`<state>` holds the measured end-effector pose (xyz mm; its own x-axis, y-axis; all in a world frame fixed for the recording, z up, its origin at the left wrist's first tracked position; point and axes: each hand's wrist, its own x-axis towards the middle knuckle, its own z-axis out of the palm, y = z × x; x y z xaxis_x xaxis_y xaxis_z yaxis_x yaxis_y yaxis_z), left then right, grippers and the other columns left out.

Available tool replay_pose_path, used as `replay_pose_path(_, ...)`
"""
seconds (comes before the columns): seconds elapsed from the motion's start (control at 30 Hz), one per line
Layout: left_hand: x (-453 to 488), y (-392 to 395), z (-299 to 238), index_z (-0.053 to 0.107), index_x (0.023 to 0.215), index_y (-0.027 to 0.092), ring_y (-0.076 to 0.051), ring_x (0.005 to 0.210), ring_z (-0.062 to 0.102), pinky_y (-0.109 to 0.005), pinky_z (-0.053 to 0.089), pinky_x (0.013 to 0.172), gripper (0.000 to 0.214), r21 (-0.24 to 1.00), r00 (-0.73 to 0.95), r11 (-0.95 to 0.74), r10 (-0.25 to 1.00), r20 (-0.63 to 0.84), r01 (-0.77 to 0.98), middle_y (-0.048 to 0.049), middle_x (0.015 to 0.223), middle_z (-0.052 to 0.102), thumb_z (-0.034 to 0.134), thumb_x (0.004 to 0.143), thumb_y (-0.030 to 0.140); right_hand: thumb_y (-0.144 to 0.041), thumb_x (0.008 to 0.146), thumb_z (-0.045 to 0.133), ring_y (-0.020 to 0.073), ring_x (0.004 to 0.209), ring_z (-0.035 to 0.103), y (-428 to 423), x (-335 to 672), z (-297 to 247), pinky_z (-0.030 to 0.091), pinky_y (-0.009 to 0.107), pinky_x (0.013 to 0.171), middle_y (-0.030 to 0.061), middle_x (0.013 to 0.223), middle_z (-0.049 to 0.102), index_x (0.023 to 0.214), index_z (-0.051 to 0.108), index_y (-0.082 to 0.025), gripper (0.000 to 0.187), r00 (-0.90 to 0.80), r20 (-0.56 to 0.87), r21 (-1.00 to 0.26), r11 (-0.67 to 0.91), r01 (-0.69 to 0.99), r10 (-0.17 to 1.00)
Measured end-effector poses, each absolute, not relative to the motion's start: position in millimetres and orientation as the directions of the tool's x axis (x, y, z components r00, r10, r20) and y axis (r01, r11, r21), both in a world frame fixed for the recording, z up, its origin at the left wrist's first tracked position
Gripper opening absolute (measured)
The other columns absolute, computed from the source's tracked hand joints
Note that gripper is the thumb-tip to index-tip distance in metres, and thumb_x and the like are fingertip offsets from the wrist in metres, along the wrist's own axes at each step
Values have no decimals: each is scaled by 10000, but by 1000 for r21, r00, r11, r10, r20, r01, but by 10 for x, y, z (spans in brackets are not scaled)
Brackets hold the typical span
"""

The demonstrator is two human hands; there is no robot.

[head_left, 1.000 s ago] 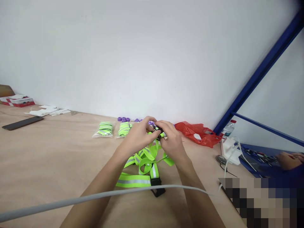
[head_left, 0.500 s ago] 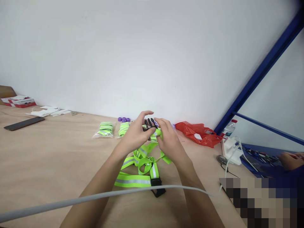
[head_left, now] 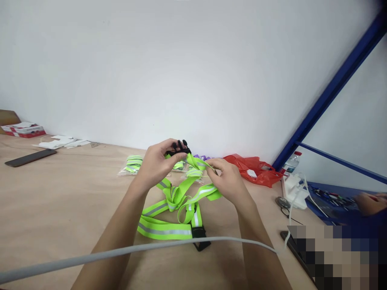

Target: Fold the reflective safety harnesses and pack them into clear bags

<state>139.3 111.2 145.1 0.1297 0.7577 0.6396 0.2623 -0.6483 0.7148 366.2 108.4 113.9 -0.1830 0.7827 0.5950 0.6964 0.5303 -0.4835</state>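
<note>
My left hand (head_left: 157,163) pinches a black pronged side-release buckle (head_left: 179,151), its prongs pointing up toward the wall. From the buckle a neon-green reflective strap (head_left: 198,164) runs across to my right hand (head_left: 225,177), whose fingers are closed on it. More of the same green webbing (head_left: 169,201) with silver stripes lies in loops on the table below my hands. At its near end sits a black buckle socket (head_left: 200,237). My right fingertips partly hide the strap they hold.
Bagged green straps (head_left: 133,165) lie left of my hands near the wall. A red plastic bag (head_left: 254,169), a bottle (head_left: 292,163) and a white power strip (head_left: 294,192) stand at right. A pale cable (head_left: 151,248) crosses in front. Another person's hand (head_left: 370,203) shows at far right.
My hands have moved apart. The left has shifted left with the buckle, and the right has slid right along the strap, stretching it out between them.
</note>
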Motion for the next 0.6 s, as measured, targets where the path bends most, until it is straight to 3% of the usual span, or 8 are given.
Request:
replay_pose_path(0.13, 1302, 1071, 1498, 692, 902, 209, -212, 873, 696, -343, 566, 826, 112, 611, -48, -741, 625, 779, 279, -28, 904, 739, 731, 846, 298, -139, 852, 508, 222, 893, 684, 1128, 3742, 1112, 503, 344, 792, 63, 961, 739, 875, 728, -221, 237, -211, 540, -451, 492, 745, 815)
replay_pose_path(0.23, 1241, 1047, 1528, 671, 894, 219, -212, 894, 699, -349, 584, 831, 120, 578, -168, -777, 553, 816, 251, -24, 911, 728, 749, 836, 290, -177, 877, 517, 214, 868, 688, 1145, 3734, 1106, 506, 335, 769, 48, 921, 752, 916, 712, -224, 204, -186, 490, -541, 464, 701, 852)
replay_pose_path(0.4, 1272, 1007, 1539, 669, 922, 225, -187, 876, 705, -321, 595, 809, 138, 527, -174, -828, 500, 848, 190, -5, 893, 717, 771, 832, 246, -391, 913, 605, 196, 847, 689, 1093, 3547, 1122, 522, 305, 740, 40, 914, 750, 1050, 688, -220, 235, -176, 449, -721, 472, 508, 876)
replay_pose_path(0.6, 1389, 920, 1557, 673, 1005, 229, -229, 1024, 721, -377, 601, 936, 140, 514, -169, -840, 489, 856, 172, -41, 1014, 743, 729, 876, 231, -460, 867, 691, 177, 822, 657, 983, 3335, 1103, 512, 299, 741, 28, 902, 707, 995, 654, -216, 278, -206, 449, -753, 492, 437, 870)
